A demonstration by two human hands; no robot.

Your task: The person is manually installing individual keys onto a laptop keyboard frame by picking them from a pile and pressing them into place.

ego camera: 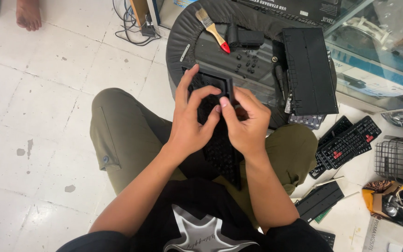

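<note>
Gripping a black keyboard point(220, 149) over the lap, both hands are working close together at its upper end. The left hand point(190, 123) is clamping the frame's far edge with fingers spread, while the right hand point(248, 123) is pinching down on the key bed just beside it. The board is looking light, stiff and thin, probably brittle at the clips, so holding it by the rim seems safest. It is lying lengthwise, leaning onto a round black stool point(183, 42), where a red-handled brush point(213, 30), loose black keycaps point(248, 63) and another keyboard shell point(309, 70) are resting.
</note>
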